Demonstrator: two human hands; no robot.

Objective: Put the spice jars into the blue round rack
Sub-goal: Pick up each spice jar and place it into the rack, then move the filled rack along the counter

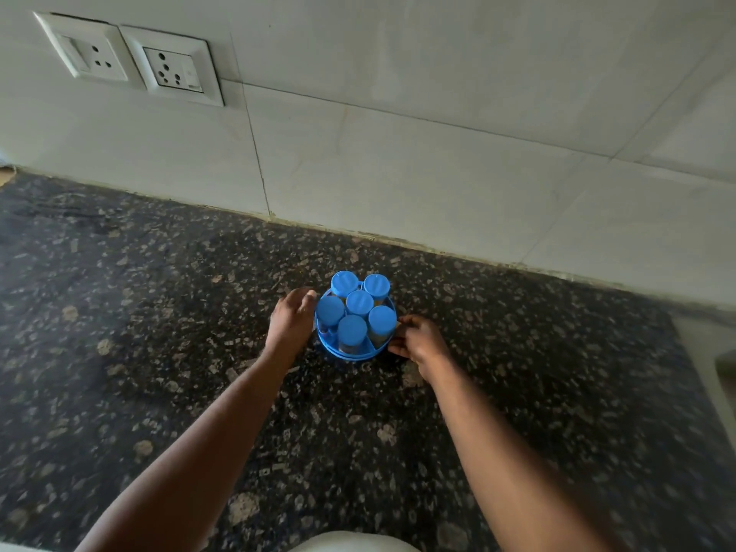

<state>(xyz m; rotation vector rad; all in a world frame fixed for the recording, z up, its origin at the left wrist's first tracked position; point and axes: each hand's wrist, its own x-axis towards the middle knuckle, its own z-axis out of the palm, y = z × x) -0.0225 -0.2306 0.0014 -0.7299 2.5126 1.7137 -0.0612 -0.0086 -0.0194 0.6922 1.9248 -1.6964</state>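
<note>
The blue round rack [360,353] stands on the dark speckled granite counter, near the middle of the view. Several spice jars with blue lids [359,302] stand upright in it, one in the centre and the others around it. My left hand [292,317] is cupped against the rack's left side, fingers curled near its rim. My right hand [419,339] touches the rack's right lower edge with its fingertips. Whether either hand truly grips the rack is hard to tell; both rest against it.
The granite counter [159,352] runs to a pale tiled wall [438,173] behind the rack. Two white wall sockets [131,59] sit at the upper left. The counter's right edge [693,352] drops off at the far right. A white rounded object [354,543] shows at the bottom.
</note>
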